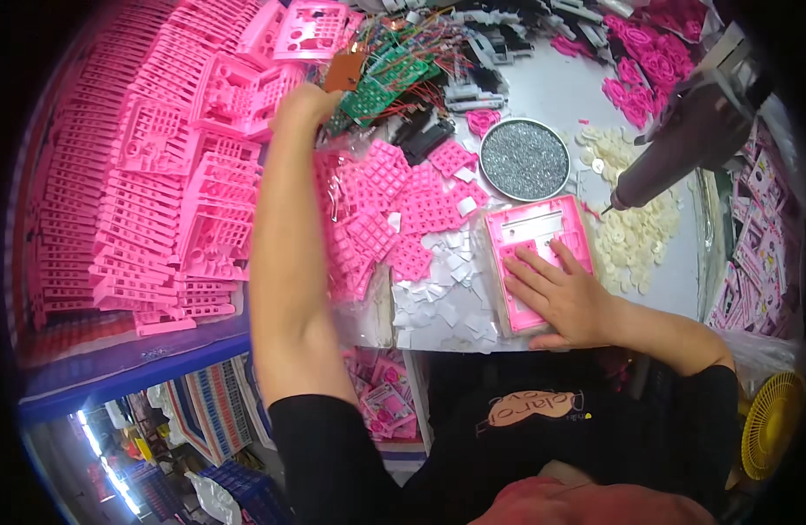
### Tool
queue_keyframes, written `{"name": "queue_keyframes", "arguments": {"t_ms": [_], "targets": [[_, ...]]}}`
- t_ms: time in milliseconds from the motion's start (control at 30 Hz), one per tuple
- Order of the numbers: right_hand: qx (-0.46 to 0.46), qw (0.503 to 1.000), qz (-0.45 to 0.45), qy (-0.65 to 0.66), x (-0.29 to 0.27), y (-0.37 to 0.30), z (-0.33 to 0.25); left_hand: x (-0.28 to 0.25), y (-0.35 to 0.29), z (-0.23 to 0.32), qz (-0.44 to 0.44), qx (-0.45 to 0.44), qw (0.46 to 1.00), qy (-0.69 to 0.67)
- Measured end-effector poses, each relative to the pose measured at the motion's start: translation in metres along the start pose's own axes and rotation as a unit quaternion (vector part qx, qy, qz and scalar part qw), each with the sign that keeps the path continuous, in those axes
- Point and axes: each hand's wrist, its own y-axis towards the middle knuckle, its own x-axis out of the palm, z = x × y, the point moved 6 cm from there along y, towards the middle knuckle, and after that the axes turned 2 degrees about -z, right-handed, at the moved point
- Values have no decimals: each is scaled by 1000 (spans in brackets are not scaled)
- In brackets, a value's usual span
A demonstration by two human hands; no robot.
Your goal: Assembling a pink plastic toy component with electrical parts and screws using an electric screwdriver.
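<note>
A pink casing (515,306) with a silver plate in its upper part lies on the light worktop (552,83), close to the person's body. The right hand (562,306) rests palm down across it, fingers spread. The left hand (308,105) reaches far forward to a brown board (343,72); it touches the board's lower edge, but whether it pinches it cannot be told. Just above the casing stands a round bowl (526,199) of small silvery pieces; white discs (637,241) lie to its right, under a dark power screwdriver (683,140). Pink button grids (394,206) and white squares (447,293) lie left of the casing. Beyond them are green circuit boards (390,83) with wires and, at far left, stacked pink frames (145,188).
</note>
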Motion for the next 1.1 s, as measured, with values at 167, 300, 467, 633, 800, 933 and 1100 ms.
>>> {"name": "queue_keyframes", "arguments": {"t_ms": [167, 300, 467, 633, 800, 933, 1100], "targets": [[0, 1000, 11, 7, -2, -3, 0, 83, 68, 4, -79, -100, 978, -164], [1, 1000, 23, 8, 0, -5, -1, 79, 62, 12, -6, -136, 957, -255], [-3, 999, 22, 26, -5, -5, 1, 20, -8, 50, 81, -96, 964, -233], [-61, 951, 232, 193, -40, -12, 21, 20, -97, 52, 126, 59, 541, -830], [0, 838, 335, 431, -78, 5, 43, 13, -259, 83, 540, 330, 713, -303], [78, 586, 242, 769, -63, 66, 40, 30, -313, 114, 462, 428, 734, -255], [81, 651, 241, 715, -66, 60, 44, 51, -342, 84, 301, 329, 736, -508]]}}
